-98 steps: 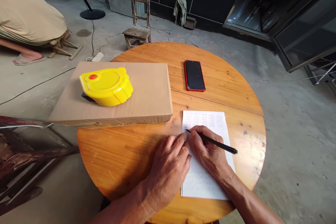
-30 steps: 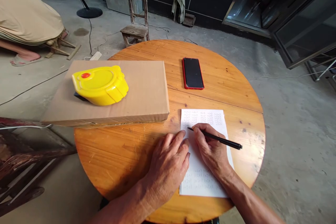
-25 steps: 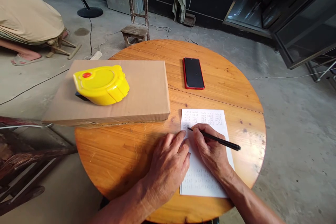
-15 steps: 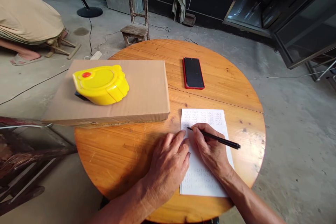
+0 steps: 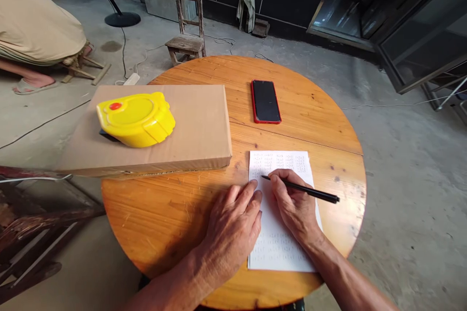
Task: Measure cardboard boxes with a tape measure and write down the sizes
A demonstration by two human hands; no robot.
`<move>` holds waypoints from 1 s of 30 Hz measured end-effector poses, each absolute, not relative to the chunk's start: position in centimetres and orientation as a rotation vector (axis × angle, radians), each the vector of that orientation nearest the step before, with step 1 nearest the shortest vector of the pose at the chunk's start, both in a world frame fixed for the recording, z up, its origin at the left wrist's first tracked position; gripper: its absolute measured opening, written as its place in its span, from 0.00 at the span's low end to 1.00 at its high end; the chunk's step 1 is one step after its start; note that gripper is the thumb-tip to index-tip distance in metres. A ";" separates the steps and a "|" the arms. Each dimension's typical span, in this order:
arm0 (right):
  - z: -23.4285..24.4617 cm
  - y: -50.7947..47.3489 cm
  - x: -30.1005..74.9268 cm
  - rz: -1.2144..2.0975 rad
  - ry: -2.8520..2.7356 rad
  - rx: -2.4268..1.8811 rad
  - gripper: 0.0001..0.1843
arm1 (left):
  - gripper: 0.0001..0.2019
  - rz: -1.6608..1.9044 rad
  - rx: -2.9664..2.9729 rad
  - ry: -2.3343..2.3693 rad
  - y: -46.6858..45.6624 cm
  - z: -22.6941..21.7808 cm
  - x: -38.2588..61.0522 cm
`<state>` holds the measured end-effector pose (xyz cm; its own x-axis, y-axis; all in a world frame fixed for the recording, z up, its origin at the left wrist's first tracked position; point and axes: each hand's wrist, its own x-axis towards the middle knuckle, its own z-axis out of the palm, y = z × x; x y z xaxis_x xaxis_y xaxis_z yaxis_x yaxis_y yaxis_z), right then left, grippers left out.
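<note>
A white sheet of paper [image 5: 288,160] with rows of small handwriting lies on the round wooden table [image 5: 175,209]. My right hand [image 5: 294,206] grips a black pen [image 5: 310,192], its tip touching the sheet near the upper left rows. My left hand [image 5: 233,226] lies flat with fingers stretched out, pressing the paper's left edge against the table.
A flat cardboard box [image 5: 197,126] with a yellow lidded container [image 5: 134,119] on it overhangs the table's left edge. A red-cased phone [image 5: 265,100] lies face up further back. A small wooden chair [image 5: 186,41], cables and a seated person [image 5: 32,24] are on the floor beyond.
The pen tip has crept slightly along the line and the pen's tail swung a little to the right. My left hand has stayed put on the paper.
</note>
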<state>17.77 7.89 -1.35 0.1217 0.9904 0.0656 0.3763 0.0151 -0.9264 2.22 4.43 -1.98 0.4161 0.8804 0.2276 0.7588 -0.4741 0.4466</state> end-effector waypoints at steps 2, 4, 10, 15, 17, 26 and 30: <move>-1.4 7.9 17.8 0.889 -1.408 -1.520 0.09 | 0.15 0.649 2.397 1.434 4.4 -2.0 2.2; -1.4 7.9 17.8 0.896 -1.416 -1.523 0.09 | 0.14 0.661 2.393 1.440 4.4 -2.0 2.2; -1.6 8.0 17.7 0.890 -1.439 -1.527 0.09 | 0.14 0.675 2.380 1.456 4.4 -2.0 2.4; -1.7 7.9 17.7 0.851 -1.486 -1.549 0.09 | 0.14 0.680 2.368 1.458 4.4 -2.1 2.4; -1.7 7.9 17.7 0.842 -1.503 -1.553 0.09 | 0.13 0.681 2.366 1.453 4.4 -2.1 2.4; -1.6 7.9 17.7 0.832 -1.516 -1.554 0.09 | 0.08 0.696 2.369 1.437 4.4 -2.1 2.3; -1.7 7.9 17.7 0.844 -1.503 -1.544 0.09 | 0.09 0.687 2.367 1.437 4.5 -2.1 2.4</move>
